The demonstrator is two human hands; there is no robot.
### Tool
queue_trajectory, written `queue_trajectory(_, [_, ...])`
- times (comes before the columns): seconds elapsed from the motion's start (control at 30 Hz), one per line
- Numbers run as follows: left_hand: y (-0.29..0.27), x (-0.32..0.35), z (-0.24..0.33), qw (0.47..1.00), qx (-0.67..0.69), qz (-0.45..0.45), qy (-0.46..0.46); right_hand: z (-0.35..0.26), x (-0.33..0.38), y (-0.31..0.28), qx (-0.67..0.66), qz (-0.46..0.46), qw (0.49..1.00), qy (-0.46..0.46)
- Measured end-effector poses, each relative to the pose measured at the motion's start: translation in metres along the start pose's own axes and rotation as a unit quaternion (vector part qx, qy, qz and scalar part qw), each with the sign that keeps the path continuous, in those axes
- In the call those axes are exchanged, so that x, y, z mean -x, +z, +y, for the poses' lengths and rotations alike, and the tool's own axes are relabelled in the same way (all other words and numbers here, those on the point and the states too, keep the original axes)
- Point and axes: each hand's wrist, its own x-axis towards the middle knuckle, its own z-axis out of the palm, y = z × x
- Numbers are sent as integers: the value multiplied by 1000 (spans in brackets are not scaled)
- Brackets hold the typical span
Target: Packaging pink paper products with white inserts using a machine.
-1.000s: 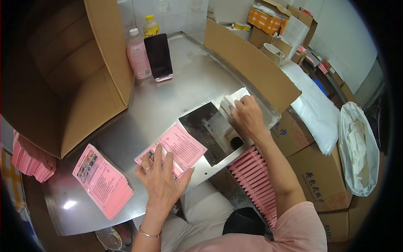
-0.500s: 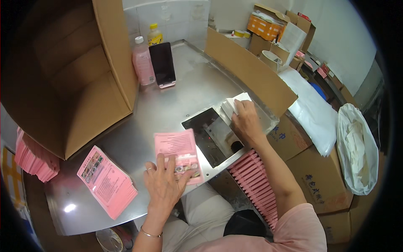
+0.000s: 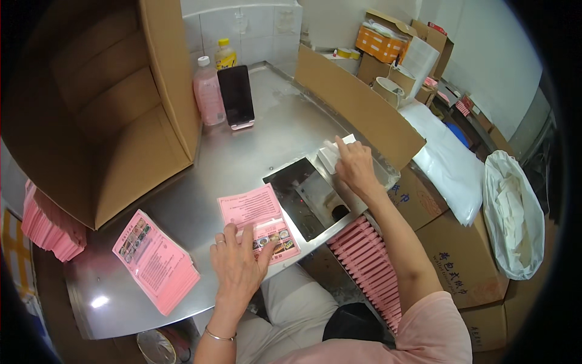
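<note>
My left hand (image 3: 238, 266) lies flat with spread fingers on the near end of a pink printed leaflet (image 3: 254, 216) on the steel table (image 3: 260, 145). My right hand (image 3: 354, 165) reaches to a small stack of white packets (image 3: 332, 154) at the far end of a shiny metal plate (image 3: 306, 193) set at the table's right edge; its fingers rest on the packets. A pile of the same pink leaflets (image 3: 159, 261) sits to the left of my left hand.
A large open cardboard box (image 3: 103, 115) stands at the left, a cardboard panel (image 3: 357, 103) at the right. A pink bottle (image 3: 208, 92), a yellow-capped bottle (image 3: 225, 54) and a propped black phone (image 3: 236, 97) are at the back. Pink booklets (image 3: 370, 261) fill a box below the table; more boxes and a white bag (image 3: 512, 212) are to the right.
My left hand has slid the pink leaflet to the right, toward the metal plate, and turned it. My right hand has stayed on the white packets.
</note>
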Motion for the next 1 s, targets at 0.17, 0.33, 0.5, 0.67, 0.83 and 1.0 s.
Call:
queue_trajectory(0.17, [6,-1,3,999,-8,36,35,26,5,0,-166,168,970,58])
queue_trajectory(0.33, [11,3,-4,999,-1,23,32,24,-3,-111,-173,-61,955,234])
queue_trajectory(0.5, [11,-1,1,999,2,34,28,64,57,-51,-135,-249,956,82])
queue_trajectory(0.67, [6,-1,5,1000,7,2,26,33,63,-65,-513,32,790,335])
queue_trajectory(0.83, [4,1,2,1000,7,13,26,13,64,-56,-490,44,797,349])
queue_trajectory(1.0, [4,1,4,992,54,-64,98,-38,53,-53,-430,114,882,158])
